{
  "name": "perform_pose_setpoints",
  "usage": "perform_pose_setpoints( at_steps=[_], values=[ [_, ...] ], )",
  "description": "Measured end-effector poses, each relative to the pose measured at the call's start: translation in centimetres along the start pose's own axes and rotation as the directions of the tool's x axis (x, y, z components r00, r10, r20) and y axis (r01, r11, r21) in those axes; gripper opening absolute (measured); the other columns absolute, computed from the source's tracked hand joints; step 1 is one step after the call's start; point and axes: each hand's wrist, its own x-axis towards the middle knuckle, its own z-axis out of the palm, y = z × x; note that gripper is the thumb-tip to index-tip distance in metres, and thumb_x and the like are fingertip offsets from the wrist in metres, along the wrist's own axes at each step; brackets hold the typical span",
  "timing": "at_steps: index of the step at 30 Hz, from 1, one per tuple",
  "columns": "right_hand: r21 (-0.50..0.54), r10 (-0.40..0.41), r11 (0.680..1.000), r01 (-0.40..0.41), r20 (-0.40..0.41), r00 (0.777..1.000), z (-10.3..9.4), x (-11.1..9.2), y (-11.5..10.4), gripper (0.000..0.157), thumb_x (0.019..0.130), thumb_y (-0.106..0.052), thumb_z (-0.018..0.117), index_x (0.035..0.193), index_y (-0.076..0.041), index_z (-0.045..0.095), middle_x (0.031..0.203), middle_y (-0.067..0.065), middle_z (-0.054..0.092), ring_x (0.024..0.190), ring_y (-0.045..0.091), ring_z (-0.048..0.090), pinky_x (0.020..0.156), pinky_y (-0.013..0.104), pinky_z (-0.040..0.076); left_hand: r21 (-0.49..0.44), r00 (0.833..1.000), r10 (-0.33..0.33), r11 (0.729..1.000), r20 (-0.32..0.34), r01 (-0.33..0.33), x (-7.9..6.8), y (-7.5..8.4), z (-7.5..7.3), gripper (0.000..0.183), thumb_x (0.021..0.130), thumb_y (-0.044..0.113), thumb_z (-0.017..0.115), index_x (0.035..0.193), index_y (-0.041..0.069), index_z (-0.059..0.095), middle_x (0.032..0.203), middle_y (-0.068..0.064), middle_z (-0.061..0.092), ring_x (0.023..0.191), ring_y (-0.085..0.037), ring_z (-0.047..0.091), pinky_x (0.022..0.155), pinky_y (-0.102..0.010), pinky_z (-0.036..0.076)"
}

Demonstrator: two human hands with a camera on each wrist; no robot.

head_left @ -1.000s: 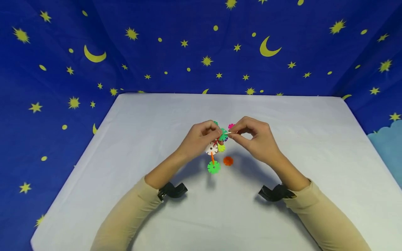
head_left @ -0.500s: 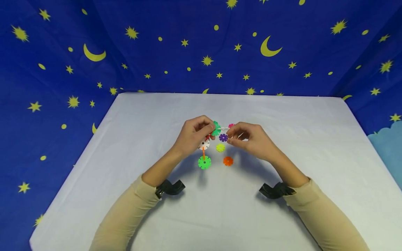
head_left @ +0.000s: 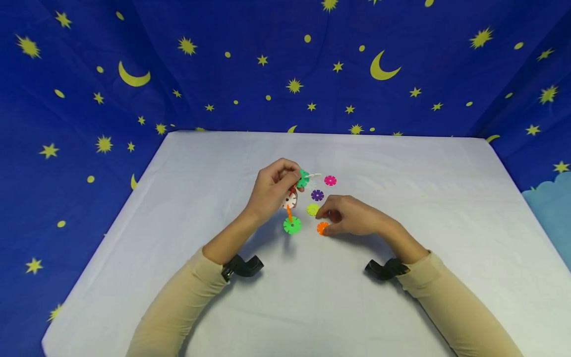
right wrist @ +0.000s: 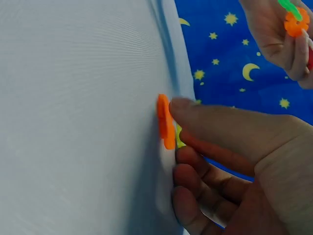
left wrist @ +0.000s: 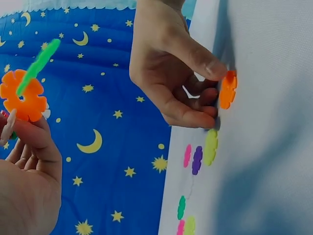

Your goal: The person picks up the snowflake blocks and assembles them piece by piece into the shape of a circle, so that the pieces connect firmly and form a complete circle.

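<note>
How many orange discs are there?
2: a loose disc on the table by the right hand; a joined disc among pieces the left hand holds. Others may hide.

My right hand (right wrist: 274, 169) has thumb tip at orange notched disc (right wrist: 165, 122) on white cloth (right wrist: 83, 122), yellow piece (right wrist: 180, 137) half-hidden behind, left hand (right wrist: 276, 46) holding second orange disc (right wrist: 292, 28) with green piece (right wrist: 290, 7), starry blue fabric (right wrist: 225, 44) beyond.
</note>
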Motion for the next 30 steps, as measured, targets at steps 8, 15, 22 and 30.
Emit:
perform_pose_setpoints(
  at_steps=[8,15,22,30],
  values=[
    [-0.032,0.012,0.999,-0.011,0.014,1.000,0.2,0.0,-0.2,0.018,0.081,-0.018,0.078,0.098,-0.017,0.070,0.089,-0.001,0.058,0.076,0.015,0.053,0.066,0.029,0.048,-0.131,0.999,-0.020,0.991,0.032,0.024,-0.1,-0.2,0.4,0.016,0.096,0.005,0.043,0.103,-0.008,0.050,0.071,-0.019,0.058,0.045,-0.027,0.052,0.042,-0.030,0.047],
    [0.016,0.021,1.000,-0.022,0.049,0.999,0.2,-0.1,-0.2,0.016,0.084,-0.016,0.076,0.095,-0.019,0.065,0.080,-0.007,0.061,0.072,0.013,0.056,0.065,0.029,0.050,-0.127,0.999,-0.052,0.991,0.017,0.054,-0.4,0.4,0.9,0.018,0.098,-0.001,0.038,0.105,-0.008,0.053,0.067,-0.022,0.051,0.042,-0.024,0.047,0.041,-0.028,0.045],
    [0.178,0.003,0.984,0.003,-0.036,0.999,-0.6,-0.3,-0.2,0.016,0.088,-0.009,0.068,0.102,-0.016,0.067,0.089,-0.005,0.066,0.076,0.016,0.060,0.070,0.033,0.053,-0.056,1.000,-0.010,0.998,0.003,0.010,-0.6,2.0,1.1,0.018,0.097,-0.002,0.042,0.099,-0.008,0.059,0.066,-0.022,0.050,0.043,-0.022,0.043,0.037,-0.025,0.039],
    [0.491,0.139,0.871,-0.001,-0.245,0.960,-1.9,-0.7,-1.6,0.019,0.089,-0.013,0.069,0.108,-0.009,0.069,0.089,0.010,0.069,0.077,0.040,0.064,0.072,0.051,0.054,-0.028,1.000,0.019,0.999,0.014,-0.019,-0.3,-0.2,0.7,0.020,0.099,0.006,0.048,0.098,-0.005,0.064,0.066,-0.015,0.052,0.043,-0.023,0.043,0.037,-0.029,0.039]
  ],
)
